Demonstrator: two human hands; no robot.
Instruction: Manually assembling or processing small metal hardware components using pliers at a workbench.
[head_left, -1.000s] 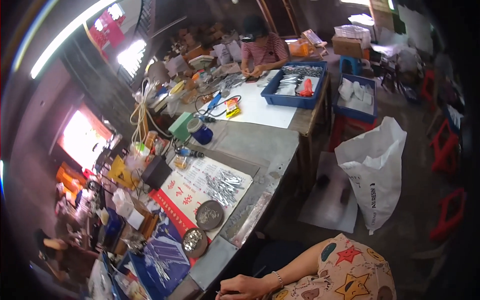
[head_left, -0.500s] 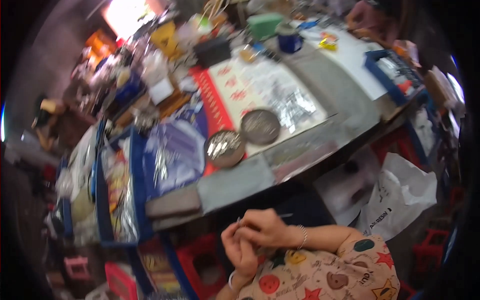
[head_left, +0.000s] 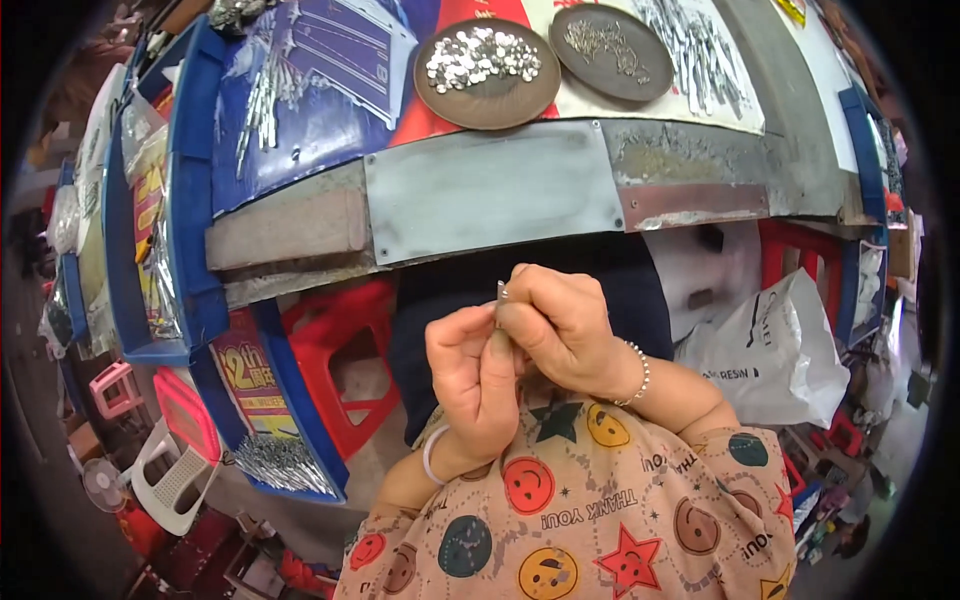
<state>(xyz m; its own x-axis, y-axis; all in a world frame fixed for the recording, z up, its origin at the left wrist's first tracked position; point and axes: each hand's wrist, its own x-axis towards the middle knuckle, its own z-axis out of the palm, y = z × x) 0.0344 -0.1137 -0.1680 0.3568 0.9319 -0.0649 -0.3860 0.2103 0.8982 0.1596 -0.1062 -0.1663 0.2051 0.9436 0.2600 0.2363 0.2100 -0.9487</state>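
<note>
In front of my body, just off the near table edge, my left hand point(head_left: 470, 375) and my right hand point(head_left: 562, 325) meet. Both are closed at the fingertips around a small shiny metal piece point(head_left: 501, 289), whose tip pokes up between them. Its exact shape is mostly hidden by my fingers. Beyond them on the table, a brown round dish point(head_left: 490, 110) holds many flat silvery pieces. Touching or nearly touching it on the right, a second brown dish point(head_left: 625, 90) carries small thin metal parts.
A grey metal plate point(head_left: 490, 195) is fixed along the table's front. Silvery strips point(head_left: 695, 55) lie at the far right, others point(head_left: 262, 110) on the blue sheet. Blue bins point(head_left: 190, 230) stand left, a red stool point(head_left: 345, 360) below, a white bag point(head_left: 775, 350) at right.
The view has swung downward, so the table and dishes sit higher in the picture. My hands stay together, fingertips still meeting, and the small metal piece shows more clearly.
</note>
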